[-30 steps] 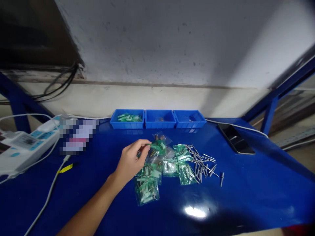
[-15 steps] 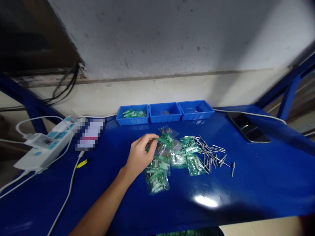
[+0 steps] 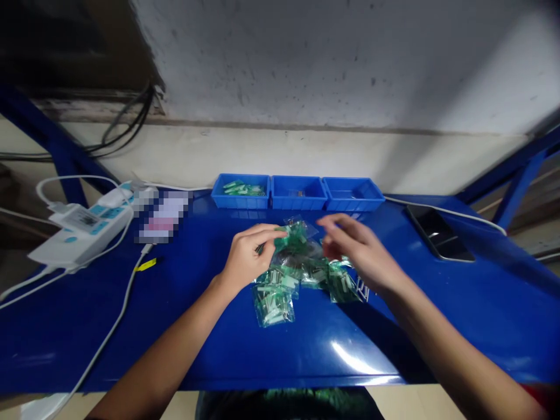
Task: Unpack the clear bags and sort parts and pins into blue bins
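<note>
My left hand point(image 3: 246, 258) pinches the edge of a small clear plastic bag point(image 3: 294, 234) holding green parts, at the top of a pile of such bags point(image 3: 280, 286) on the blue table point(image 3: 219, 350). My right hand point(image 3: 359, 251) hovers over the right side of the pile, blurred by motion, fingers loosely curled toward the held bag and holding nothing I can see. Loose metal pins point(image 3: 363, 287) lie mostly hidden under this hand.
Three blue bins point(image 3: 297, 193) stand in a row at the back; the left one holds green parts. A white power strip point(image 3: 83, 224) with cables sits far left. A dark phone point(image 3: 440, 233) on a white cable lies at the right. Blue frame posts flank the table.
My right hand has come into view from the right and now hangs over the pins and bags. My left hand keeps its pinch on the bag. The view shifted slightly.
</note>
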`<control>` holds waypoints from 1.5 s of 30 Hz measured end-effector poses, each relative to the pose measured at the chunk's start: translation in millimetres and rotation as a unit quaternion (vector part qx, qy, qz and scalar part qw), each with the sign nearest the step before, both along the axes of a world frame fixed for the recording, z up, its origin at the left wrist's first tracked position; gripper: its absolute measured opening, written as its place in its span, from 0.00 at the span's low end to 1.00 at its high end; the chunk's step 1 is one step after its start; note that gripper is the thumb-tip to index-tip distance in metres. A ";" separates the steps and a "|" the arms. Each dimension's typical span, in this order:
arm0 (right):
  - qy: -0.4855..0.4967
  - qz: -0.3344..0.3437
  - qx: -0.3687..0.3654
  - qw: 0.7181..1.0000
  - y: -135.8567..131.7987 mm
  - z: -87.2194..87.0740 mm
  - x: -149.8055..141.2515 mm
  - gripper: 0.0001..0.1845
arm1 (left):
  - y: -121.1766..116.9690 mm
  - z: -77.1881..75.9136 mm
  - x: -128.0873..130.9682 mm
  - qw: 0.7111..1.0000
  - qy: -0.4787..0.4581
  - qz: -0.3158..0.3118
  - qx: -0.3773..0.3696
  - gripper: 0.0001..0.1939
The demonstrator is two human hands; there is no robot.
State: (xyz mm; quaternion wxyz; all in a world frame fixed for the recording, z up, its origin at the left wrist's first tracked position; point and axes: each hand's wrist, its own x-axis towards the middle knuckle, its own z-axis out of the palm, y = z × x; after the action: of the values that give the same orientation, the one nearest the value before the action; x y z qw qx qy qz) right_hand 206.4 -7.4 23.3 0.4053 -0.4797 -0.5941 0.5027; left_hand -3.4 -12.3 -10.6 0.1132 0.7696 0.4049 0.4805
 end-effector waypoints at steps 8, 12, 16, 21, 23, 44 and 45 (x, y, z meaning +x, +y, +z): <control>0.167 0.009 -0.072 0.983 3.5 -22.4 -36.7 0.19 | -2.6 5.7 -0.7 0.993 0.054 -0.081 0.072 0.19; 0.139 -0.073 0.036 0.987 -3.6 -30.8 -26.2 0.08 | -8.0 5.5 7.7 0.997 0.027 -0.072 -0.014 0.12; 0.079 -0.103 0.108 0.986 -8.8 -32.8 -27.0 0.23 | -6.6 7.1 10.3 0.982 -0.094 -0.014 -0.163 0.10; 0.001 -0.059 0.152 0.987 -14.3 -39.2 -32.7 0.11 | -2.7 2.8 8.6 0.957 -0.144 -0.042 -0.248 0.09; -0.035 -0.058 0.181 0.981 -13.2 -39.6 -31.7 0.05 | -2.6 0.8 7.8 0.971 -0.132 -0.023 -0.199 0.04; 0.114 -0.101 0.078 0.985 -4.1 -37.7 -22.4 0.07 | -6.0 2.2 7.4 1.000 0.003 0.007 -0.028 0.09; 0.097 -0.111 0.102 0.984 -4.8 -37.7 -22.2 0.06 | -5.6 2.4 7.8 0.998 -0.016 0.007 -0.066 0.08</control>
State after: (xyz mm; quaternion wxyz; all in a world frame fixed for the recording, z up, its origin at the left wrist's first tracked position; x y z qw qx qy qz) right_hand 184.2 -12.2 -14.4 0.5614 -0.4477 -0.5429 0.4354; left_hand 4.5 -17.9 -8.2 0.1672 0.7499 0.4391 0.4658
